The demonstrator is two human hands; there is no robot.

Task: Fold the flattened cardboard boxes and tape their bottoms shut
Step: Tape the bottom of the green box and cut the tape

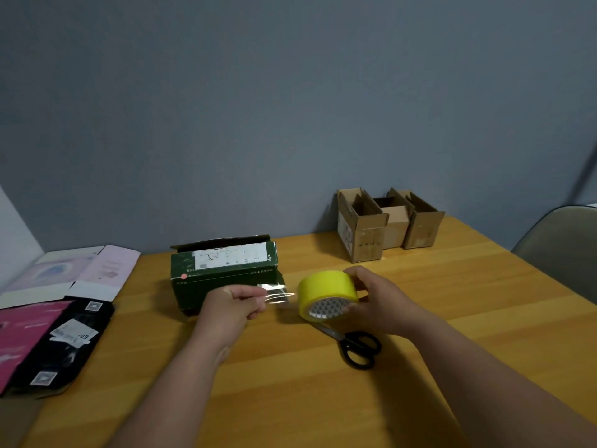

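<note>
Green box (223, 279) lies just behind both hands (234, 305) stretching tape (326, 297).

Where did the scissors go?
The black scissors lie on the wooden table, right of centre, just under the right hand holding the yellow tape roll.

Desk (323, 399): carries all items; wall behind it.
Folded box (223, 276): centre rear of desk, lying on its side.
Flattened boxes (55, 321): left edge of desk, overlapping, left of the folded box.
Three open cartons (387, 221): right rear corner, side by side, touching.
Tape roll (326, 297): held above desk, right of the folded box.
Tape strip (274, 295): runs left from the roll, before the folded box.
Scissors (355, 345): flat on desk, below and before the roll.
Chair (562, 247): beyond the desk's right edge.
</note>
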